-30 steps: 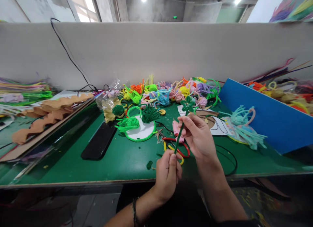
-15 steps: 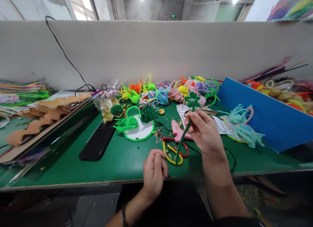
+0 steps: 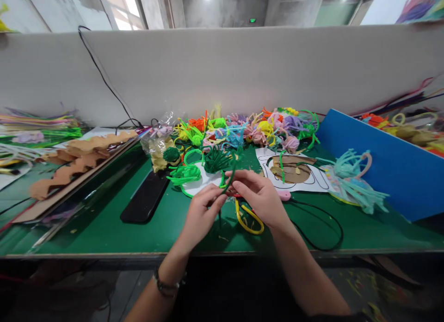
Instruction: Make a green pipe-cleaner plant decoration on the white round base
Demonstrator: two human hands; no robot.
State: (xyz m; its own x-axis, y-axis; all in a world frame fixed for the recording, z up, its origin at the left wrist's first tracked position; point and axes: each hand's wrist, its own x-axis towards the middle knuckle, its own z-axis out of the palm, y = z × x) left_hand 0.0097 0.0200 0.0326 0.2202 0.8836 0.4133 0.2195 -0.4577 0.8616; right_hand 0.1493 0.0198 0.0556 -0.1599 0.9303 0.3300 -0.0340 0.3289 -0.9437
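Note:
Between both hands I hold a dark green pipe-cleaner flower point(image 3: 231, 174), its head up and its stem bent downward. My left hand point(image 3: 204, 210) pinches the stem from the left. My right hand point(image 3: 258, 196) has its fingers round the stem a little higher. Just behind the hands lies a white disc edged in bright green point(image 3: 189, 188), with light green and dark green tufts on it. Yellow-handled scissors point(image 3: 251, 222) rest below my right hand. Most of the pink glue gun point(image 3: 284, 195) is hidden by that hand.
A black phone point(image 3: 145, 199) lies on the left. Colourful pipe-cleaner pieces point(image 3: 256, 130) are heaped at the back. A printed paper sheet point(image 3: 317, 181), a turquoise tassel piece point(image 3: 360, 188) and a blue board point(image 3: 374, 160) stand to the right. The glue gun's black cord point(image 3: 338, 220) loops across the table.
My right hand has brought the flower down and left. My left hand has risen from near the table edge and now grips the stem too. The view has shifted slightly.

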